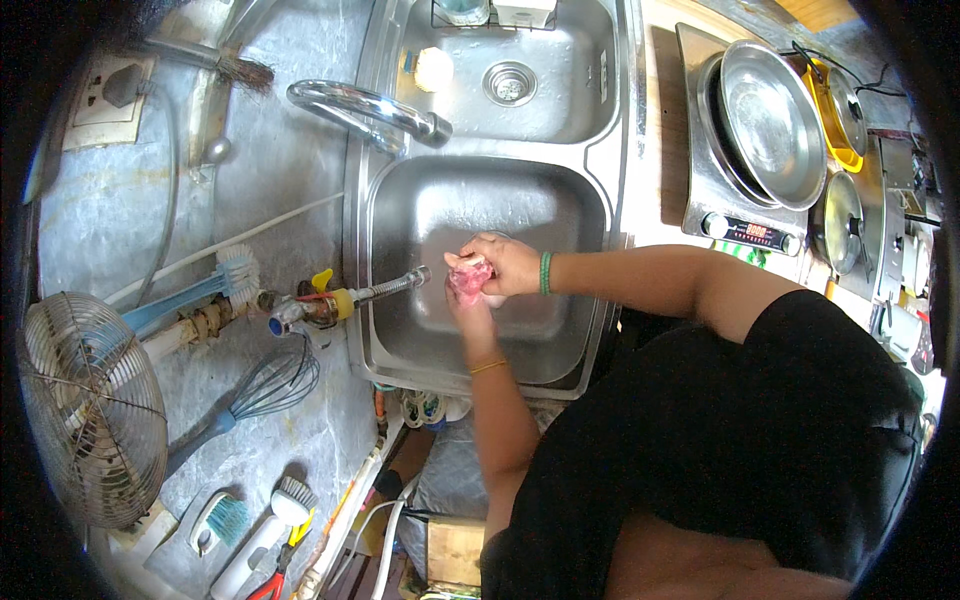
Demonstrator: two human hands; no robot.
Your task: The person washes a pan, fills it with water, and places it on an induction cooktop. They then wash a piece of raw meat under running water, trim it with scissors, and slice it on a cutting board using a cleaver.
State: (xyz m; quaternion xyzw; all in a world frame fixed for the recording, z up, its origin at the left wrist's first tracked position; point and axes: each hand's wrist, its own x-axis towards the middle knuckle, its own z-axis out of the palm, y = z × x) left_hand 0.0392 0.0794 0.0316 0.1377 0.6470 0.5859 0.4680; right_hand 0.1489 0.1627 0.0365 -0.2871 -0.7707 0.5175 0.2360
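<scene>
Over the lower steel sink basin, my right hand and my left hand are closed together around a piece of pink, raw-looking meat. My right hand comes in from the right with a green band on its wrist; my left arm rises from below with a thin yellow band. Something pale shows just beneath the meat, too hidden to make out. A flexible metal spout on a wall tap reaches over the basin, just left of my hands, its tip not touching them.
Above are a curved faucet and a second basin with a sponge. Right, steel pans sit on a cooker; a lidded pot is beside them. Left are a fan, whisk and several brushes.
</scene>
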